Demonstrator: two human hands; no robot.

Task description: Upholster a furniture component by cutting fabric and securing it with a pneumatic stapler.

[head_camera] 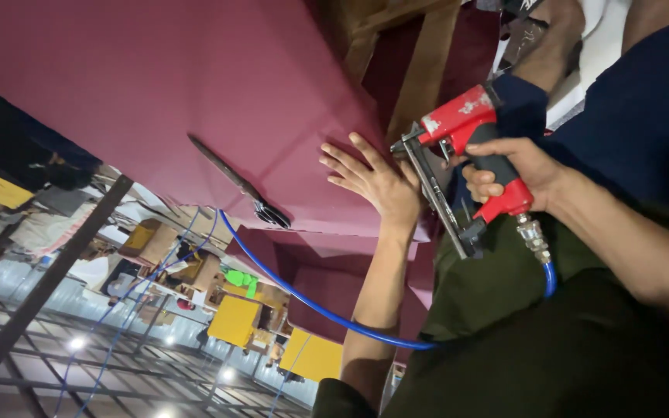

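The view is tilted almost upside down. My left hand [372, 176] lies flat with fingers spread on a maroon fabric sheet [195, 85], pressing it near its edge against a wooden frame [420, 70]. My right hand [514, 172] grips the dark handle of a red pneumatic staple gun [466, 147]. Its metal nose and magazine sit right beside my left hand at the fabric's edge. A blue air hose [303, 298] runs from the gun's brass fitting across the fabric.
Scissors [240, 184] lie on the fabric left of my left hand. My legs in dark green trousers [505, 310] fill the lower right. Yellow panels [234, 319], metal roof trusses [40, 310] and shop clutter show beyond the fabric.
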